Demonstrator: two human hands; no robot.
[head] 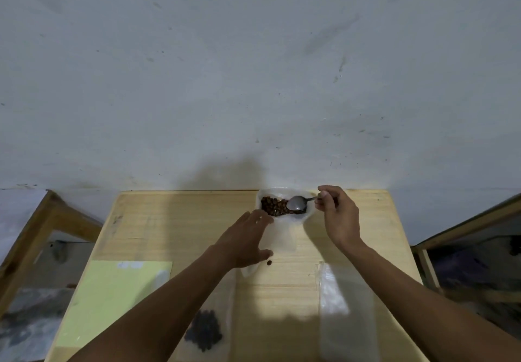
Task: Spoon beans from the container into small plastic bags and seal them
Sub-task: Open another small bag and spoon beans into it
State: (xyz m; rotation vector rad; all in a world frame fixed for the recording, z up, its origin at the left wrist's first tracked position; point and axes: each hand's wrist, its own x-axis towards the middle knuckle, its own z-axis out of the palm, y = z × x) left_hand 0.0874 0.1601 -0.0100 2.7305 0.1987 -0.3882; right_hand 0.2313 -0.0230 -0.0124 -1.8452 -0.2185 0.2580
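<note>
Right hand (339,215): fingers curled round the handle end of a metal spoon (299,203), pinched near the fingertips.
Spoon axis: long axis nearly level across the frame, bowl pointing away from the grip toward the left, handle running back into the fingers; handle tip hidden inside the hand.
Spoon bowl: poised over the beans (274,206), back or inside of the bowl hard to tell; load, if any, not made out.
Container (282,192): translucent white, at the far edge of the wooden table (282,291), just left of the grip; near rim blurred and partly masked by the left fingertips.
Left hand (245,241): spread flat, fingers straight, gripping nothing, laid over a pale small plastic bag (279,237) below and left of the grip; contact with the container's rim unclear.
Loose bean (269,262): on the table beside the left thumb.
Filled bag (205,330): dark beans inside, below the left forearm, blurred, cut off at the frame's bottom edge; seal not discernible.
Empty bags (342,313): clear stack below the right forearm, partly covered by it, cut off below.
Green sheet (112,302): far left of the grip, flat on the table.
</note>
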